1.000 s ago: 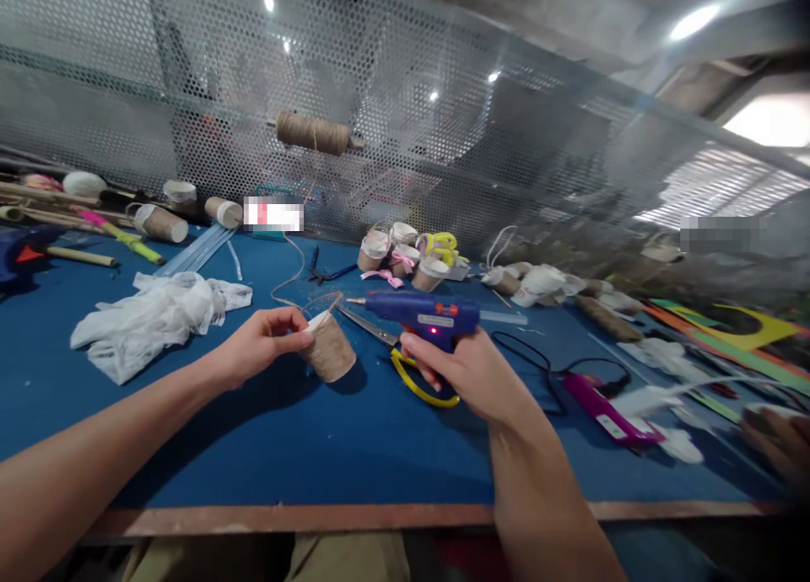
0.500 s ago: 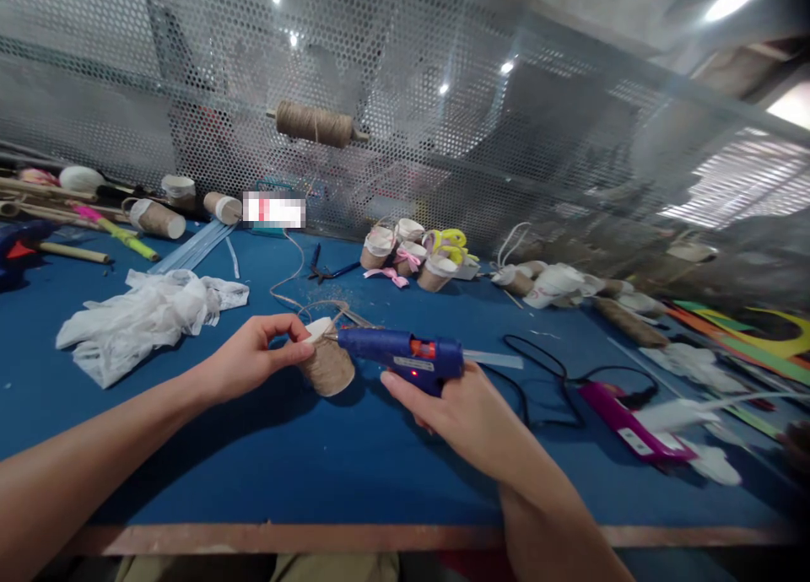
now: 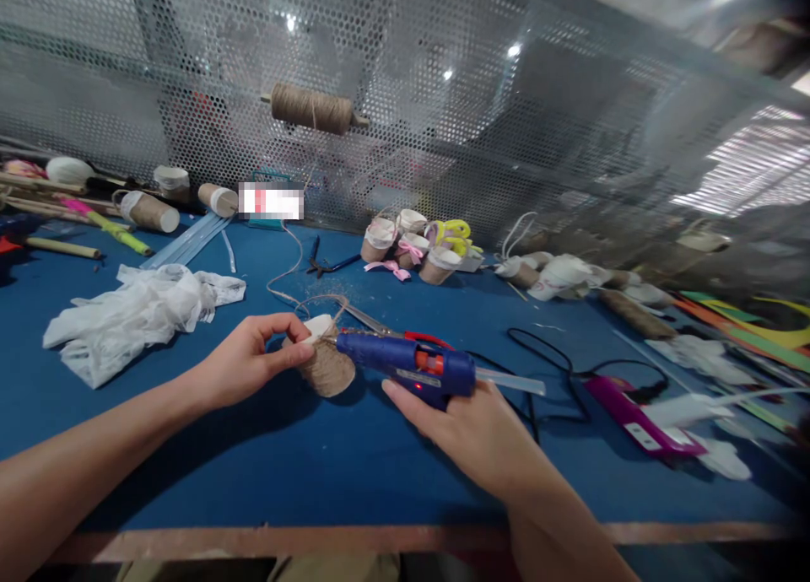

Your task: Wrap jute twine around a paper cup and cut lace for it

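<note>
Rising across the back, a grey perforated metal screen (image 3: 208, 67) stands behind a blue-topped bench (image 3: 316, 472) with a worn reddish-brown front edge. A loose heap of sheer white fabric (image 3: 145, 312) lies toward the bench's left side. Nearer the middle I see the person's two bare hands: the left hand (image 3: 253, 354) has thumb and forefinger pinched together, and the right hand (image 3: 472, 434) is curled in a grip. That right one holds a dark blue plastic glue gun (image 3: 383, 352). Well over to the right lies a magenta power strip (image 3: 642, 417), a black cord running to it. Up at the screen, a thick spool of brown twine (image 3: 311, 108) is mounted on a rod. Between the left thumb and forefinger is the white rim of a small, coarse brown cup (image 3: 330, 375), tilted; the gun's nozzle points at it, though from here I can't tell whether they touch. Beyond the cup lie dark blue-handled pliers (image 3: 321, 269). Slimmer still, a translucent glue stick (image 3: 515, 381) juts from the gun's back, and a tiny red light (image 3: 418, 387) glows on its side.
</note>
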`<state>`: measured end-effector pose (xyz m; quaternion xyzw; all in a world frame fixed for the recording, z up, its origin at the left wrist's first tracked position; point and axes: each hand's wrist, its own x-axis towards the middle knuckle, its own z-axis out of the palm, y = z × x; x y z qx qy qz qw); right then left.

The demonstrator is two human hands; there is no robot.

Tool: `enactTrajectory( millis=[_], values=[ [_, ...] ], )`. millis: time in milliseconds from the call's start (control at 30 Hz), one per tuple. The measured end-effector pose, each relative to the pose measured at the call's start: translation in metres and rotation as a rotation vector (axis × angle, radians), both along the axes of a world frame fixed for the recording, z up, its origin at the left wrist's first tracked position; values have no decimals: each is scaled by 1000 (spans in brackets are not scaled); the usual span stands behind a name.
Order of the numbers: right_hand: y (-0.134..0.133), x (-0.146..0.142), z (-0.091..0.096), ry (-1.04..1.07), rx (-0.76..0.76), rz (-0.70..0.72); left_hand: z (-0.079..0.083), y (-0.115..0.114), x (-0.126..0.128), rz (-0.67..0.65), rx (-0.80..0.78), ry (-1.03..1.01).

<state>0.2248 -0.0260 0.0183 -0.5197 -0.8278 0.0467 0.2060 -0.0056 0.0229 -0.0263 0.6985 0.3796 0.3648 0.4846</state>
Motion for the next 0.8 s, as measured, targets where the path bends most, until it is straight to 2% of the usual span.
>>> enactTrajectory(
  millis=[200, 367, 567, 800],
  values=[
    [-1, 7, -5, -94, 85, 100, 0, 0, 2, 29, 39, 14],
    [1, 5, -11, -64, 67, 23, -1, -2, 2, 46, 64, 25],
    [0, 9, -1, -108, 105, 152, 1, -2, 2, 39, 58, 34],
    [-3, 11, 1, -207, 165, 211, 0, -3, 2, 55, 87, 44]
  ],
)
